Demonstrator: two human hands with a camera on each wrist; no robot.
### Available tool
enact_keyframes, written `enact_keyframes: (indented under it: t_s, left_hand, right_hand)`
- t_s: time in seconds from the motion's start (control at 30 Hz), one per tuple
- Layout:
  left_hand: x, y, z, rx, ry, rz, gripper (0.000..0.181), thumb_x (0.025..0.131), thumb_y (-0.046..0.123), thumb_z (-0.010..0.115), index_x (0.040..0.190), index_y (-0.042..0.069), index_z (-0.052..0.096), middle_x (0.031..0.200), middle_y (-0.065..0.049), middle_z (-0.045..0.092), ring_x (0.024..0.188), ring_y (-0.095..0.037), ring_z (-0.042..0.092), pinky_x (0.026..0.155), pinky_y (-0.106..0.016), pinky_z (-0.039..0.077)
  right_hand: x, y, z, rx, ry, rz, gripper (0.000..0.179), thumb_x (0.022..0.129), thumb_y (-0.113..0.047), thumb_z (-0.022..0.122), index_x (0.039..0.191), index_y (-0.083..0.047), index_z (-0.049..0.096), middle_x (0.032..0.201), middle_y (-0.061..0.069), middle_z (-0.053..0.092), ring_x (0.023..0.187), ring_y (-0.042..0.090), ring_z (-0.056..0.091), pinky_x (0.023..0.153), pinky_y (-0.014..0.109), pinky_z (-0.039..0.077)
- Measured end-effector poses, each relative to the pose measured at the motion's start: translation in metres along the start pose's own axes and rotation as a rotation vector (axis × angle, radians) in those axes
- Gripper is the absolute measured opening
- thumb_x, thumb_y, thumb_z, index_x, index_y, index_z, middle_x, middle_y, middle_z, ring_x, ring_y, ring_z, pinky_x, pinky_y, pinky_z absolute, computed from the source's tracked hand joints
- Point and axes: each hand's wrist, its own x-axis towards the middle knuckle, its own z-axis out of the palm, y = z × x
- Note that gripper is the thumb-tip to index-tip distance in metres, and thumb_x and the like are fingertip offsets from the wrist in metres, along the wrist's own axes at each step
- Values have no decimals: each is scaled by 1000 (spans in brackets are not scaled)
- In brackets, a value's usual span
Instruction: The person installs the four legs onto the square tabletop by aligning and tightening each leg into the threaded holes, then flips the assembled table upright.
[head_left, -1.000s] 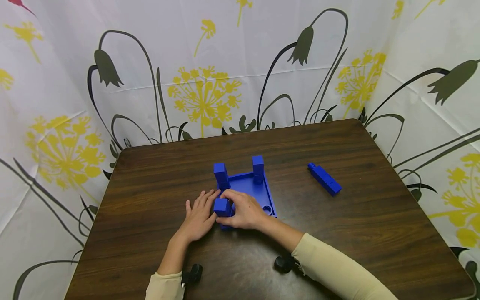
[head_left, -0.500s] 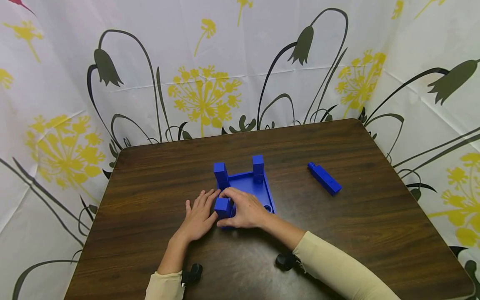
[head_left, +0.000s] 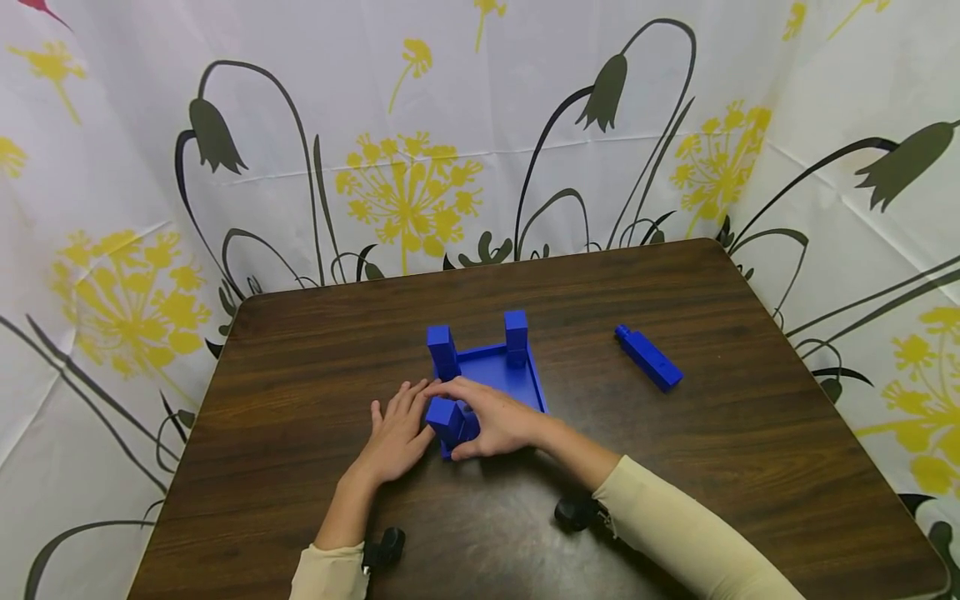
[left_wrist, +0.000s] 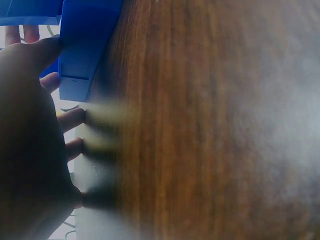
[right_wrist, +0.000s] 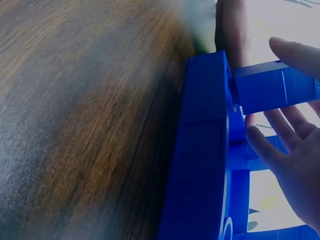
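A blue square tray-like base (head_left: 498, 367) lies on the table, with two upright blue legs (head_left: 442, 352) at its far corners. A third blue leg (head_left: 446, 419) rises from the near left corner, tilted slightly. Around it is my right hand (head_left: 501, 419), thumb and fingers spread on either side; in the right wrist view the thumb stands off the leg (right_wrist: 272, 87). My left hand (head_left: 395, 435) lies flat with straight fingers along the base's left side, its thumb and index fingertips at the base's edge. The near right corner is hidden behind my right hand.
A loose blue leg (head_left: 649, 358) with a threaded end lies to the right on the brown wooden table (head_left: 712, 467). A patterned white curtain (head_left: 480, 100) hangs behind the table's far edge and along the sides.
My right hand has loosened around the near left leg and its fingers have spread, with the wrist shifting slightly right. My left hand stays where it was.
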Motion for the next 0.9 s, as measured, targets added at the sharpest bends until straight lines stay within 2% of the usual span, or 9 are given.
enact_keyframes:
  t_s: [0.2,0.37,0.6,0.9]
  left_hand:
    - [0,0,0,-16,6,3,61,100,36,49,156,28,26,160,-8,25,148,-37,10,103,-76,-3]
    - [-1,0,1,-20,8,-3,60,102,45,45,157,28,26,160,-8,25,148,-36,10,103,-75,-3]
    - [-1,1,1,-22,13,3,61,100,36,49,156,29,25,159,-8,26,148,-36,11,103,-75,-3]
    - [0,1,1,-12,9,7,64,98,30,51,156,29,24,159,-9,25,147,-37,12,103,-75,-2]
  right_hand:
    - [0,5,-2,180,-74,4,82,81,-5,79,150,-7,35,154,9,36,140,21,34,107,39,38]
    - [0,7,-3,254,-107,7,73,84,-2,74,147,-1,38,149,15,42,137,21,39,108,33,36]
    - [0,6,-1,289,-106,70,60,87,-4,73,142,-7,47,141,7,51,130,14,47,103,28,40]
    - [0,5,0,293,-95,84,59,88,-4,72,141,-3,46,140,9,52,129,19,50,100,27,43]
